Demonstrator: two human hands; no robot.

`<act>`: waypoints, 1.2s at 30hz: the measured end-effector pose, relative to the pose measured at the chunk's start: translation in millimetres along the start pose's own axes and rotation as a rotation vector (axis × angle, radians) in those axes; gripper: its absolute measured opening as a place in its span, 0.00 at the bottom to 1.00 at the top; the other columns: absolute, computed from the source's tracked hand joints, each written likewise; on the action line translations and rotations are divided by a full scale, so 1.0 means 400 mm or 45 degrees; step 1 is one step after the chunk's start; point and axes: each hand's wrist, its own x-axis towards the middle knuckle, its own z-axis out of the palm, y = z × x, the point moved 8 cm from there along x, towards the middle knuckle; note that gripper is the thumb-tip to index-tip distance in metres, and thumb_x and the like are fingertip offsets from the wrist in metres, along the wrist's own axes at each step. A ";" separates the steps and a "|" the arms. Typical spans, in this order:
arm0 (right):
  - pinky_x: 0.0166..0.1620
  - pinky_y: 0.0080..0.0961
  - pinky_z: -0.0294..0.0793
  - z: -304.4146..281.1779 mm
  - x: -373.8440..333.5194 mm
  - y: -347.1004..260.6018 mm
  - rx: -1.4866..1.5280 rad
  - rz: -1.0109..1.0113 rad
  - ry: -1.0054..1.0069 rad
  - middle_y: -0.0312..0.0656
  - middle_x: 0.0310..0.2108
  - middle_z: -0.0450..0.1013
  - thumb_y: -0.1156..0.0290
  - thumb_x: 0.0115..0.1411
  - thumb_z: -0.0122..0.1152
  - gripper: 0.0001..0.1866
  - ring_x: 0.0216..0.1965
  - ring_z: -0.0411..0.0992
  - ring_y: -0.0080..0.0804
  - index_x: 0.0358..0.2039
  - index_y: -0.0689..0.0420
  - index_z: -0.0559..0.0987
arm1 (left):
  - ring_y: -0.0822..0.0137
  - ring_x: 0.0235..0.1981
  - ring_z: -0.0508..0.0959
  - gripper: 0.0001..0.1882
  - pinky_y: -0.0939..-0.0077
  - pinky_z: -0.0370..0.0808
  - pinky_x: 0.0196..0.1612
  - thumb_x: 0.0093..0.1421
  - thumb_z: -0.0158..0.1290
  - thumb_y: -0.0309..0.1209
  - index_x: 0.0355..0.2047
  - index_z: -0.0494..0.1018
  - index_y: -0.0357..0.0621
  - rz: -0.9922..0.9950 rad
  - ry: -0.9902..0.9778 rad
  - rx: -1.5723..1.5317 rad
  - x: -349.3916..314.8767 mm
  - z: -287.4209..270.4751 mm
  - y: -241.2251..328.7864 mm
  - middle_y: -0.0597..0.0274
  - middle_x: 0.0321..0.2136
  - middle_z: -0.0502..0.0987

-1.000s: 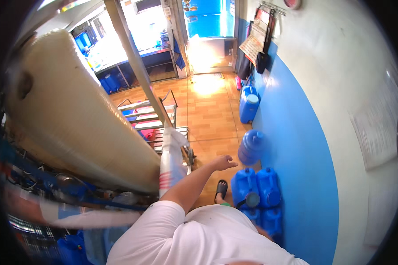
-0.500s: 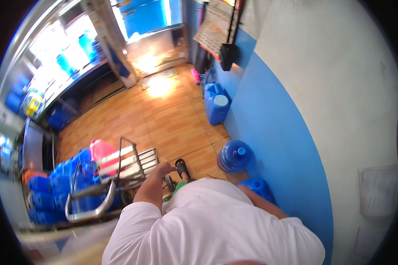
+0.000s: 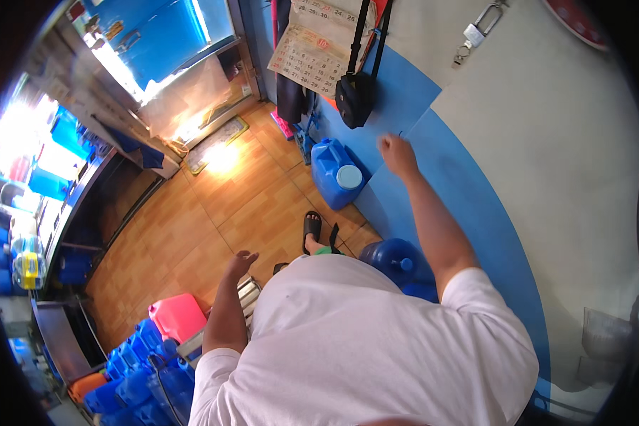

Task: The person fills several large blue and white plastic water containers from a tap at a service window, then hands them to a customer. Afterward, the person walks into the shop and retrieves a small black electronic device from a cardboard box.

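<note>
— What are the hands doing?
— The right hand is raised by the blue wall, fingers curled loosely, holding nothing. The left hand hangs open and empty above the metal trolley.
— And nearby?
— A square blue jug with a pale cap stands on the wooden floor, left of the right hand; a round bottle sits nearer.

Jug against wall, round bottle nearer (beside the foot)
</note>
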 end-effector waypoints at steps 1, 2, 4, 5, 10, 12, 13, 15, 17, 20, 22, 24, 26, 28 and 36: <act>0.39 0.43 0.75 0.010 0.117 0.002 -0.055 -0.049 0.038 0.50 0.31 0.77 0.65 0.64 0.55 0.09 0.34 0.76 0.53 0.36 0.56 0.80 | 0.52 0.53 0.76 0.40 0.62 0.72 0.55 0.57 0.58 0.58 0.56 0.72 0.35 0.014 0.021 0.062 0.060 -0.033 -0.016 0.42 0.51 0.77; 0.39 0.43 0.75 0.020 0.220 -0.005 -0.063 -0.158 0.144 0.50 0.33 0.78 0.65 0.63 0.55 0.09 0.34 0.76 0.53 0.37 0.56 0.79 | 0.54 0.48 0.79 0.39 0.63 0.74 0.52 0.57 0.58 0.58 0.55 0.73 0.35 -0.071 0.043 0.117 0.115 -0.058 -0.046 0.43 0.48 0.79; 0.41 0.43 0.77 0.066 0.397 0.005 -0.160 -0.249 0.262 0.49 0.35 0.78 0.66 0.63 0.54 0.10 0.35 0.76 0.53 0.39 0.57 0.79 | 0.64 0.33 0.79 0.36 0.67 0.76 0.36 0.58 0.59 0.56 0.53 0.74 0.36 -0.183 0.023 -0.061 0.180 -0.091 -0.111 0.53 0.39 0.80; 0.42 0.43 0.77 0.095 0.474 0.017 -0.245 -0.238 0.278 0.49 0.36 0.78 0.67 0.63 0.53 0.11 0.36 0.77 0.52 0.40 0.58 0.79 | 0.71 0.25 0.73 0.34 0.72 0.70 0.25 0.57 0.59 0.56 0.51 0.75 0.37 -0.282 0.009 -0.069 0.201 -0.110 -0.144 0.63 0.32 0.77; 0.40 0.44 0.80 0.255 0.679 0.164 -0.693 0.295 -0.129 0.47 0.34 0.81 0.71 0.61 0.50 0.12 0.38 0.80 0.45 0.36 0.58 0.82 | 0.72 0.25 0.73 0.30 0.75 0.68 0.23 0.56 0.61 0.57 0.46 0.75 0.46 -0.468 -0.122 -0.532 0.289 -0.169 -0.171 0.65 0.29 0.74; 0.42 0.43 0.80 0.281 0.700 0.194 -0.817 0.313 -0.301 0.50 0.36 0.81 0.72 0.60 0.51 0.12 0.39 0.80 0.46 0.37 0.60 0.82 | 0.72 0.25 0.73 0.29 0.75 0.68 0.23 0.56 0.61 0.57 0.45 0.75 0.46 -0.439 -0.177 -0.488 0.351 -0.200 -0.125 0.66 0.29 0.74; 0.43 0.42 0.79 0.289 0.704 0.212 -0.872 0.339 -0.384 0.52 0.37 0.80 0.73 0.59 0.52 0.12 0.40 0.80 0.47 0.37 0.60 0.82 | 0.72 0.25 0.73 0.29 0.75 0.68 0.23 0.56 0.61 0.57 0.45 0.75 0.46 -0.405 -0.214 -0.445 0.387 -0.220 -0.096 0.66 0.29 0.74; 0.43 0.41 0.79 0.280 0.714 0.246 -0.776 0.489 -0.347 0.51 0.36 0.81 0.73 0.59 0.52 0.11 0.40 0.80 0.47 0.32 0.58 0.84 | 0.73 0.24 0.73 0.29 0.75 0.68 0.23 0.56 0.61 0.57 0.44 0.74 0.47 -0.328 -0.300 -0.345 0.487 -0.270 -0.032 0.66 0.28 0.74; 0.43 0.42 0.79 0.281 0.714 0.273 -0.752 0.590 -0.324 0.50 0.36 0.81 0.74 0.58 0.53 0.10 0.40 0.79 0.47 0.31 0.58 0.84 | 0.73 0.24 0.73 0.28 0.76 0.68 0.22 0.56 0.61 0.57 0.43 0.74 0.47 -0.246 -0.373 -0.226 0.624 -0.334 0.040 0.66 0.28 0.73; 0.43 0.43 0.78 0.297 0.712 0.290 -0.735 0.628 -0.316 0.48 0.34 0.80 0.74 0.58 0.54 0.09 0.39 0.79 0.49 0.30 0.57 0.84 | 0.73 0.24 0.73 0.28 0.76 0.68 0.22 0.56 0.61 0.57 0.42 0.74 0.48 -0.144 -0.469 -0.073 0.862 -0.459 0.180 0.67 0.27 0.73; 0.42 0.44 0.78 0.292 0.710 0.283 -0.756 0.680 -0.274 0.48 0.33 0.80 0.74 0.58 0.54 0.09 0.38 0.79 0.49 0.31 0.56 0.84 | 0.74 0.24 0.73 0.27 0.76 0.68 0.22 0.56 0.61 0.57 0.42 0.74 0.48 -0.127 -0.487 0.005 1.046 -0.579 0.330 0.67 0.26 0.73; 0.41 0.44 0.79 0.271 0.699 0.256 -0.772 0.748 -0.242 0.48 0.32 0.80 0.74 0.57 0.55 0.09 0.38 0.79 0.48 0.31 0.56 0.84 | 0.75 0.21 0.72 0.24 0.75 0.68 0.21 0.55 0.62 0.56 0.37 0.74 0.50 -0.083 -0.340 0.214 1.203 -0.711 0.512 0.72 0.23 0.71; 0.40 0.44 0.80 0.237 0.695 0.206 -0.785 0.843 -0.205 0.49 0.32 0.80 0.73 0.56 0.55 0.09 0.36 0.80 0.47 0.30 0.57 0.84 | 0.71 0.27 0.74 0.21 0.73 0.70 0.26 0.59 0.59 0.50 0.40 0.75 0.47 0.232 -0.379 0.209 1.295 -0.769 0.758 0.65 0.26 0.73; 0.39 0.43 0.79 0.166 0.695 0.125 -0.821 0.858 -0.129 0.49 0.32 0.80 0.73 0.56 0.55 0.09 0.36 0.80 0.47 0.31 0.56 0.84 | 0.68 0.34 0.75 0.18 0.71 0.70 0.34 0.64 0.54 0.43 0.47 0.75 0.43 0.379 -0.339 0.430 1.350 -0.808 0.996 0.56 0.34 0.76; 0.41 0.38 0.77 -0.189 0.732 -0.266 -0.743 0.883 -0.194 0.47 0.31 0.79 0.71 0.55 0.61 0.10 0.36 0.78 0.44 0.38 0.55 0.81 | 0.66 0.56 0.71 0.24 0.71 0.66 0.60 0.67 0.52 0.35 0.60 0.66 0.39 1.209 -1.451 -0.042 0.869 -0.417 1.747 0.57 0.55 0.73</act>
